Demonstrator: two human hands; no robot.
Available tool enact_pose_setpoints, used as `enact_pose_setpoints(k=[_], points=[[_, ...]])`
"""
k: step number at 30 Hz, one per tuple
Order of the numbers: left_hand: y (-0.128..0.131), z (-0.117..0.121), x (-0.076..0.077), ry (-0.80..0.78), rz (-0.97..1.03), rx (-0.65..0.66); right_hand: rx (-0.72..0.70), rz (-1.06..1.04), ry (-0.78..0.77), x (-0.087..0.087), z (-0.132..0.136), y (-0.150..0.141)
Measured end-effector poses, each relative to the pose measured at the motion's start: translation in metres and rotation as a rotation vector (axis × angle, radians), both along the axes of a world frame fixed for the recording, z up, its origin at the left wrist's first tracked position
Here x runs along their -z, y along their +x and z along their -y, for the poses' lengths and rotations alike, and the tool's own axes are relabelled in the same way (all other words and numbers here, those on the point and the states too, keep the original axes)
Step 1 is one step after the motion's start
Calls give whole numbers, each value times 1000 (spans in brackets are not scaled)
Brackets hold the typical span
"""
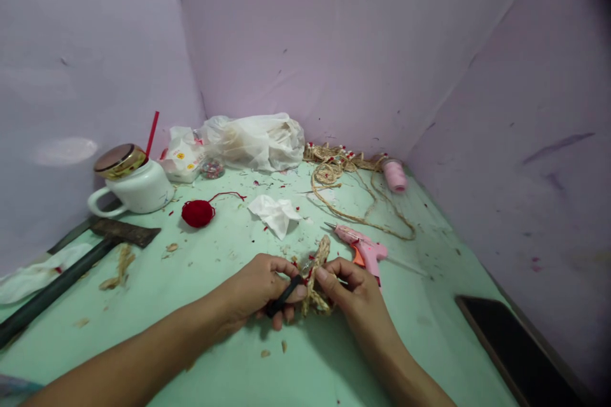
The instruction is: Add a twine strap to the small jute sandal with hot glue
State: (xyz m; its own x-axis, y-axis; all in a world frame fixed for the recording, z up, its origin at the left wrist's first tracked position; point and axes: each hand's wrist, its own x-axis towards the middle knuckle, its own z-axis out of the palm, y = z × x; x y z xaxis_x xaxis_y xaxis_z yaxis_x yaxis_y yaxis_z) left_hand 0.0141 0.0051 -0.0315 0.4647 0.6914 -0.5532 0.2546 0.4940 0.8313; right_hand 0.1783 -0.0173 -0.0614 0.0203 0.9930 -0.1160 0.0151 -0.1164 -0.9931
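My left hand (265, 289) is closed around a small black tool (285, 296), which looks like a scissors handle. It points at a braided jute piece (318, 267). My right hand (351, 286) pinches that jute piece from the right, fingers curled on it. Both hands rest low over the green table (229, 248), near its middle. A pink glue gun (360, 247) lies just behind my right hand.
A red yarn ball (198, 213), a crumpled tissue (275, 213), a white mug with a gold lid (133, 181), plastic bags (255, 140), coiled jute rope (334, 168), a pink thread spool (395, 175). A hammer (71, 270) lies left; a dark phone (515, 350) lies right.
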Motion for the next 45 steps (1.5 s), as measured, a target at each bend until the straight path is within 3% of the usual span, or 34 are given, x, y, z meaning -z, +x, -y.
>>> enact_pose_setpoints(k=[4,7,9,16,25,31,34,39,45], points=[[0,-3,-1,106,-3,-153,-10,-196,-26,4,0,1],[0,-4,0,219,43,-299,-26,-137,-13,6,1,-2],[0,-4,0,240,94,-321,-45,-103,1,7,1,-4],[3,0,-4,112,155,-278,-69,-67,-23,6,2,-6],[6,4,-8,209,57,-275,-22,104,32,1,4,-12],[6,8,-4,282,10,-257,16,273,159,-2,13,-17],[6,5,-5,239,47,-247,-1,216,132,-4,12,-16],[2,-5,-1,45,204,-192,-111,-66,-9,-1,5,-12],[-3,-10,4,-12,297,-64,-142,-182,-3,12,3,-5]])
